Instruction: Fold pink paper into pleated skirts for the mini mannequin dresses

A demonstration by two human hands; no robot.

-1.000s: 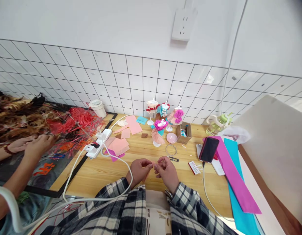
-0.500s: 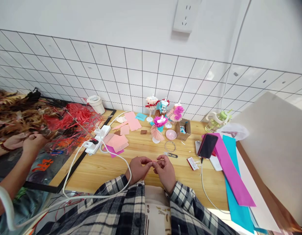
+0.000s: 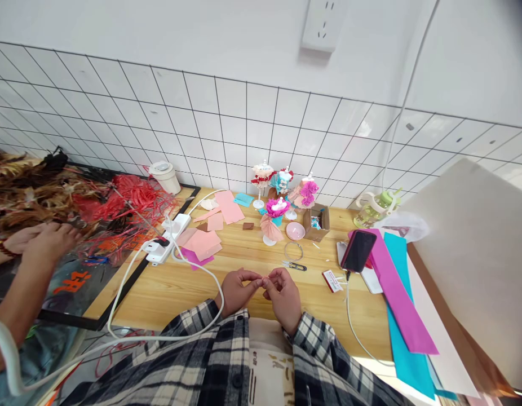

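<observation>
My left hand (image 3: pixel 238 290) and my right hand (image 3: pixel 284 296) meet fingertip to fingertip just above the near edge of the wooden table (image 3: pixel 168 287). Both pinch a very small, pale piece between thumb and forefinger; it is too small to name. Plaid sleeves cover both my forearms. Small thread snips (image 3: pixel 295 265) and a wire ring (image 3: pixel 293 251) lie just beyond my right hand. Behind them stand several little paper-dressed figures (image 3: pixel 278 211) on white stands.
Pink paper sheets (image 3: pixel 202 243) and a white power strip (image 3: pixel 168 239) lie left of centre, its cable looping toward me. A phone (image 3: pixel 357 251), magenta and cyan paper strips (image 3: pixel 398 293) and a white board (image 3: pixel 476 259) fill the right. Another person's hands (image 3: pixel 36 242) work red strands at left.
My hands have stayed pinched together with slight finger shifts. The view has tilted a little. The other person's hands at left have moved slightly.
</observation>
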